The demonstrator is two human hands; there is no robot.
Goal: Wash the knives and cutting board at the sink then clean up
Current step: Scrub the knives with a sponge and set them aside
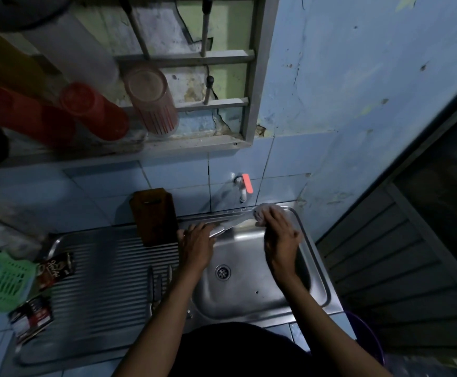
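On the ribbed steel worktop (pixel 99 281) a wooden cutting board (pixel 153 216) leans against the tiles, spare knives (pixel 156 289) lie flat, the left hand (pixel 194 246) fingers clamp a knife (pixel 230 225) over the sink (pixel 249 295), and the right hand (pixel 279 235) fingers pinch a sponge (pixel 262 213) at its tip.

cutting board (pixel 153 216) behind drainboard (pixel 99 289), basin (pixel 251 289) right, knives (pixel 156 288) on drainboard

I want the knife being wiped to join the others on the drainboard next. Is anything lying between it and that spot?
Nothing visible blocks it. The knife, held by the left hand over the basin while the right hand wipes it with a cloth, has only bare ribbed drainboard toward the washed knives; the cutting board stands farther back.
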